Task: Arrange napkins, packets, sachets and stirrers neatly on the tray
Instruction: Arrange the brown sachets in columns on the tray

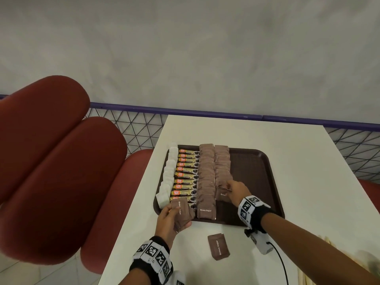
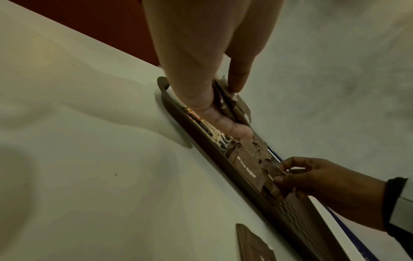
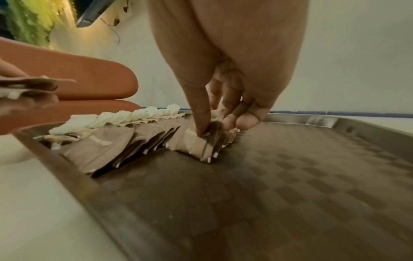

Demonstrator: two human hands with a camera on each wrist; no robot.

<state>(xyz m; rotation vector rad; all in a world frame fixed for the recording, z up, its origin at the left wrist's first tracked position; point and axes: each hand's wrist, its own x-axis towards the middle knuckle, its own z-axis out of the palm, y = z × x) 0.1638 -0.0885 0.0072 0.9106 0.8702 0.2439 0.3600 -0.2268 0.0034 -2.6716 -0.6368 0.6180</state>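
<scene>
A dark brown tray [image 1: 265, 182] lies on the white table [image 1: 246, 132]. On it run rows of white sachets [image 1: 167, 177], yellow coffee sticks [image 1: 186, 175] and two rows of brown sugar packets [image 1: 206, 177]. My left hand [image 1: 170, 218] grips a small stack of brown sugar packets [image 1: 183, 212] over the tray's near left corner. My right hand [image 1: 236, 190] pinches a brown sugar packet [image 3: 201, 143] at the near end of the right brown row, touching the tray [image 3: 290, 185]. One loose brown sugar packet [image 1: 218, 246] lies on the table in front of the tray.
Red padded seats [image 1: 51, 161] stand to the left of the table. A wire mesh fence with a purple rail [image 1: 226, 113] runs behind it. Pale wooden stirrers [image 1: 308, 272] lie at the table's near right. The tray's right half is bare.
</scene>
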